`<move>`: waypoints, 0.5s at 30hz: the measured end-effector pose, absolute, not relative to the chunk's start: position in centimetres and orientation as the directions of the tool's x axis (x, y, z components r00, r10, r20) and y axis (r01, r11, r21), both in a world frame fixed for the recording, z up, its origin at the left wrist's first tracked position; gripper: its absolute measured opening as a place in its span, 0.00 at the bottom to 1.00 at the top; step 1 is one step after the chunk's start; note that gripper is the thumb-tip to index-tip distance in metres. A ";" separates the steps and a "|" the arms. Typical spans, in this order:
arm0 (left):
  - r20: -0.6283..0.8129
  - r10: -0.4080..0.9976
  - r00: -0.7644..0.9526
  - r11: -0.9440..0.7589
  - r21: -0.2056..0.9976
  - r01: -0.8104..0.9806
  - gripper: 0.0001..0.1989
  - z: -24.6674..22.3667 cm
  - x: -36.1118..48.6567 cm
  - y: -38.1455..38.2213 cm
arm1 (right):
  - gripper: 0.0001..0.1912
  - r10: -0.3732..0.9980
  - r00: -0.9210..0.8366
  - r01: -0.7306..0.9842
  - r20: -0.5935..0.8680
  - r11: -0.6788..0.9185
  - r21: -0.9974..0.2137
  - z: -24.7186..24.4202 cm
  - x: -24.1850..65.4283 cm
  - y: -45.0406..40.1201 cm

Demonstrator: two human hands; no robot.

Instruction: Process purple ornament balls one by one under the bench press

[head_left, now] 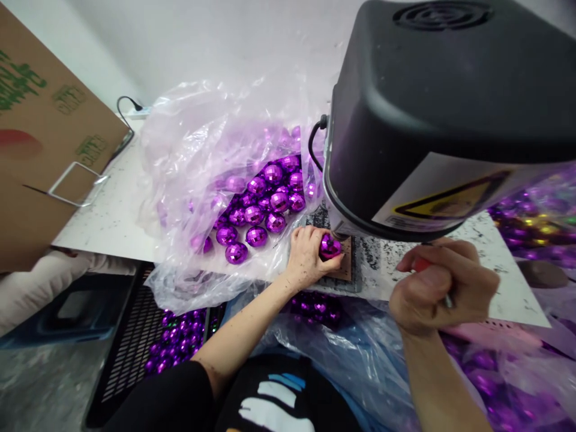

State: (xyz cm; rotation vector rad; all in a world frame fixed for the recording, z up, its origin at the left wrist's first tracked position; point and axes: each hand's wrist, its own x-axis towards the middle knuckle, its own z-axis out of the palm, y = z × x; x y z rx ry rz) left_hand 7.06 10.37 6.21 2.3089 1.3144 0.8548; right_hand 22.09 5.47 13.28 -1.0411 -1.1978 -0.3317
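Observation:
My left hand (308, 255) is closed around a shiny purple faceted ball (330, 245), holding it on a brown block (344, 267) under the head of a black drill press (445, 114). The tool's tip seems to meet the ball, though the machine partly covers it. To the right, my right hand (443, 285) wraps round a lever with a red part (422, 264) showing between the fingers. Left of the ball, several more purple mirror balls (256, 235) spill from a clear plastic bag (180, 150) onto the white table (117, 210).
A cardboard box (49, 138) stands at the far left. Below the table is a black crate (121, 348) with more purple balls (180, 336). Bagged balls (531, 222) lie at the right. Another person's light sleeve or trouser leg (40, 288) shows at the left. Dark shavings dot the tabletop.

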 end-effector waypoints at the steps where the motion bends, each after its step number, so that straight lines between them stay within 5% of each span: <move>1: 0.326 0.863 0.386 -0.505 0.563 0.654 0.20 6.2 7.1 10.3 | 0.07 0.287 0.392 0.699 0.874 0.524 -0.486 13.0 22.1 5.5; 15: 0.308 0.870 0.385 -0.492 0.579 0.650 0.22 6.3 7.3 10.4 | 0.11 0.251 0.389 0.706 0.886 0.536 -0.462 12.3 22.2 6.2</move>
